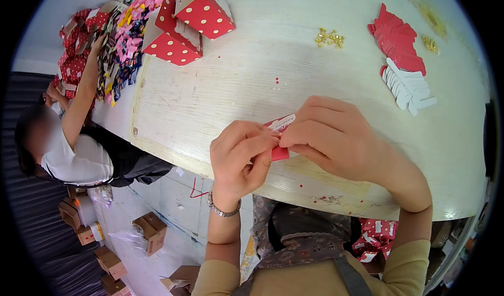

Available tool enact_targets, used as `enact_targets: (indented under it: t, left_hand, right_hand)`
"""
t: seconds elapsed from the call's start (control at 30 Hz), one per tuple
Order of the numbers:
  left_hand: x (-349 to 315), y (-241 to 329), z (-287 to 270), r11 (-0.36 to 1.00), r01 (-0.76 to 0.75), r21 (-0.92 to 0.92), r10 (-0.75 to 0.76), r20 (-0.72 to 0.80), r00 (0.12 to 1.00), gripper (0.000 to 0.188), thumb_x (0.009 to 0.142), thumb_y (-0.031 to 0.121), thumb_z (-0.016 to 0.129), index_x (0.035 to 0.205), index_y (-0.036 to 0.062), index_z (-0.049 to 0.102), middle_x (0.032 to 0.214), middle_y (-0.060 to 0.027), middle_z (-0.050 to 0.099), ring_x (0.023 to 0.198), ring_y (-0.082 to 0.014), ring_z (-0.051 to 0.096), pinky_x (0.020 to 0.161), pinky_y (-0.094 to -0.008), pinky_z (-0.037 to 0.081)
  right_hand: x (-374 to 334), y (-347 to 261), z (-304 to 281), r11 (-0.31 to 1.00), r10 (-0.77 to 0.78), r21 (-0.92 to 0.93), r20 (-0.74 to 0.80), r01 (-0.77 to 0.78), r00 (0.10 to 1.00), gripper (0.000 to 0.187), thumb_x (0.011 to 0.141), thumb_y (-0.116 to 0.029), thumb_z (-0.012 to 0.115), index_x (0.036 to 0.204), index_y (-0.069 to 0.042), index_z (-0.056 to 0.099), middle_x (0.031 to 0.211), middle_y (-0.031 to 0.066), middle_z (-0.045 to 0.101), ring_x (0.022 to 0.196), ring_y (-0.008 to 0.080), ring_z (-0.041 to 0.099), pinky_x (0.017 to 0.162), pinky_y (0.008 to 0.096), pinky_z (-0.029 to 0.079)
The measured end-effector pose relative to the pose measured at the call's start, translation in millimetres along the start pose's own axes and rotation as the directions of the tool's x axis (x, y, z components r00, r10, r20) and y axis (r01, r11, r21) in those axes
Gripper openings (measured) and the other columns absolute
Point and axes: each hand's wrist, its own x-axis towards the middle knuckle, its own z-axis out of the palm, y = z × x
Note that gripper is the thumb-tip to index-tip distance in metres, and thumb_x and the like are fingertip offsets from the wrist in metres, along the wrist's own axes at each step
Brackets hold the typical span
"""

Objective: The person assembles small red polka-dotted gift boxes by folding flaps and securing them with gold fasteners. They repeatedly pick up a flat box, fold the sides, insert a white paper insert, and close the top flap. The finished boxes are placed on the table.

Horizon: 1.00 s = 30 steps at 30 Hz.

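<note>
Close to the table's near edge, my left hand (236,154) and my right hand (338,136) meet at a small red card (281,153) with a white printed strip. Fingers of both hands pinch it, and they cover much of its surface. Whether a smaller part sits between the fingertips is hidden. Beyond my hands lies a small heap of gold metal fasteners (329,38). Fanned out at the far right is a stack of red card tags (396,41), with white strip-shaped tags (408,88) just nearer to me.
Two red polka-dot boxes (205,12) stand at the far left of the table (247,49). Colourful wrapped packets (128,38) are piled beyond them, where another person (84,149) reaches in. More gold pieces (430,45) lie far right. Cardboard boxes (149,233) sit on the floor.
</note>
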Motion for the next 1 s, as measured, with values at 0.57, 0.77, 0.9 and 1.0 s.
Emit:
enact_targets:
  t: [0.57, 0.77, 0.9, 1.0]
  left_hand:
    - [4, 4, -5, 0.971, 0.172, -0.166, -0.167, 0.042, 0.985, 0.021, 0.071, -0.005, 0.071, 0.088, 0.0022, 0.061, 0.085, -0.0089, 0.063, 0.081, -0.0216, 0.060, 0.077, -0.0308, 0.051]
    - [-1, 6, 1, 0.919, 0.271, -0.285, -0.260, 0.076, 0.963, 0.015, 0.079, -0.007, 0.065, 0.091, -0.0001, 0.059, 0.087, -0.0070, 0.060, 0.079, -0.0126, 0.058, 0.065, -0.0231, 0.048]
    - [-2, 4, -1, 0.969, 0.184, -0.163, -0.172, 0.085, 0.981, 0.012, 0.081, -0.007, 0.065, 0.090, -0.0012, 0.059, 0.086, -0.0047, 0.059, 0.076, -0.0086, 0.056, 0.062, -0.0202, 0.046]
    - [-2, 9, -4, 0.966, 0.223, -0.129, -0.215, 0.068, 0.974, 0.011, 0.080, -0.006, 0.067, 0.088, -0.0004, 0.061, 0.085, -0.0033, 0.060, 0.074, -0.0088, 0.055, 0.065, -0.0207, 0.046]
  right_hand:
    - [6, -9, 0, 0.875, 0.390, 0.248, 0.146, -0.416, 0.909, 0.016, 0.076, -0.003, 0.070, 0.089, -0.006, 0.061, 0.080, 0.0059, 0.058, 0.072, 0.0229, 0.057, 0.057, 0.0330, 0.047]
    - [-5, -2, 5, 0.975, 0.175, 0.138, -0.003, -0.172, 0.985, 0.019, 0.075, -0.004, 0.072, 0.091, -0.006, 0.063, 0.077, 0.0058, 0.058, 0.072, 0.0216, 0.057, 0.056, 0.0311, 0.047]
    - [-5, -9, 1, 0.892, 0.393, 0.195, 0.116, -0.409, 0.912, 0.016, 0.078, -0.004, 0.070, 0.092, -0.004, 0.063, 0.078, 0.0058, 0.060, 0.072, 0.0179, 0.059, 0.058, 0.0298, 0.047]
    - [6, -17, -6, 0.735, 0.552, 0.277, 0.284, -0.618, 0.784, 0.013, 0.081, -0.005, 0.068, 0.092, -0.003, 0.062, 0.080, 0.0061, 0.060, 0.073, 0.0155, 0.060, 0.061, 0.0291, 0.049]
